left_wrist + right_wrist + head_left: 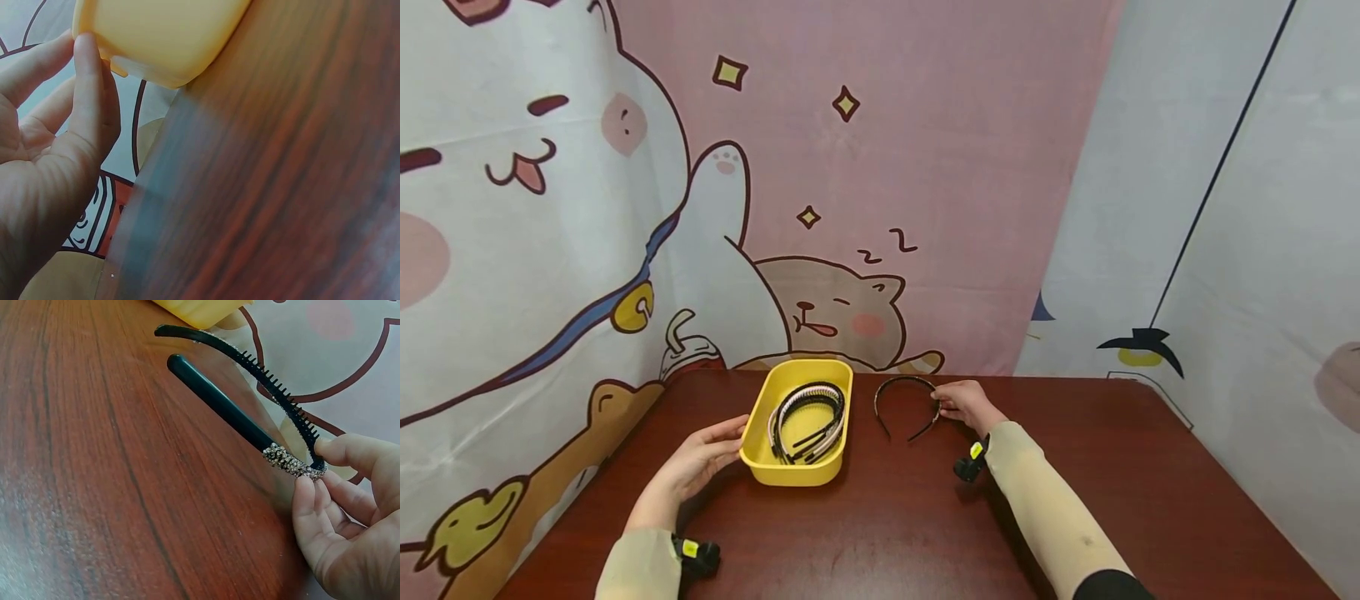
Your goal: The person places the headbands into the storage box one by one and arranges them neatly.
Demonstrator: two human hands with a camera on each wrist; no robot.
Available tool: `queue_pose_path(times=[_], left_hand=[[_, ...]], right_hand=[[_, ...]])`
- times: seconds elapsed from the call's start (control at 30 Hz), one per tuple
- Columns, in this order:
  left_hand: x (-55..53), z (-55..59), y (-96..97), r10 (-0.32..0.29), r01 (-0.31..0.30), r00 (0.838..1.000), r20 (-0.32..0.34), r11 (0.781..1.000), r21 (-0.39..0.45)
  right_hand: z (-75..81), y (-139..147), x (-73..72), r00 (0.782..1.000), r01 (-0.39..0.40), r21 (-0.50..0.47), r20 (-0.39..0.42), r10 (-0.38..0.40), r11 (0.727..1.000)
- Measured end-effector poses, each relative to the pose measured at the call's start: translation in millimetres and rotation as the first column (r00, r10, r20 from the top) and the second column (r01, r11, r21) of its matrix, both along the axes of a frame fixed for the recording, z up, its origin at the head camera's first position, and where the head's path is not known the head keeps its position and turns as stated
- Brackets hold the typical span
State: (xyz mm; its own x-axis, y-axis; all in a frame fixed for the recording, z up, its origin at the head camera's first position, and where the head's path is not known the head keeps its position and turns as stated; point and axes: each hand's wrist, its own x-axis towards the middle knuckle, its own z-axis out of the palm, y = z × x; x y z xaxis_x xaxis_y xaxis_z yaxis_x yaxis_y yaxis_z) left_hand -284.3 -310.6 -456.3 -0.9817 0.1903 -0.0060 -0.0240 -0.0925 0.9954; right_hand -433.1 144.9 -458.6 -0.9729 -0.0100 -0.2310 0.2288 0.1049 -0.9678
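My right hand [966,404] pinches a black headband [219,403] between thumb and fingers at its curved side. It has small inner teeth and a sparkly, stone-covered outer band; its two ends point away from the hand. In the head view the headband [887,385] stands out just right of a yellow plastic basket [797,477]. Thumb and fingertips of my left hand [696,462] meet at the basket's left rim, seen also in the left wrist view on the yellow wall [162,37]. Several headbands [808,425], black and pale ones, lie nested inside the basket.
A dark reddish-brown wooden table [895,542] lies under everything. Its far edge meets a cloth backdrop [925,167] with cartoon cats. A pale cloth wall [1262,250] stands along the right side. A black wrist camera [970,467] sits on the right wrist.
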Motion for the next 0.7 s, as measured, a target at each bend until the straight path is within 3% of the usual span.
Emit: queue_pose_path(times=[0.7], left_hand=[[0.8, -1.2, -1.0, -0.003, 0.003, 1.0, -0.011, 1.0, 0.011]], right_hand=[[19.6, 2.6, -1.1, 0.999, -0.03, -0.012, -0.012, 0.03, 0.999]])
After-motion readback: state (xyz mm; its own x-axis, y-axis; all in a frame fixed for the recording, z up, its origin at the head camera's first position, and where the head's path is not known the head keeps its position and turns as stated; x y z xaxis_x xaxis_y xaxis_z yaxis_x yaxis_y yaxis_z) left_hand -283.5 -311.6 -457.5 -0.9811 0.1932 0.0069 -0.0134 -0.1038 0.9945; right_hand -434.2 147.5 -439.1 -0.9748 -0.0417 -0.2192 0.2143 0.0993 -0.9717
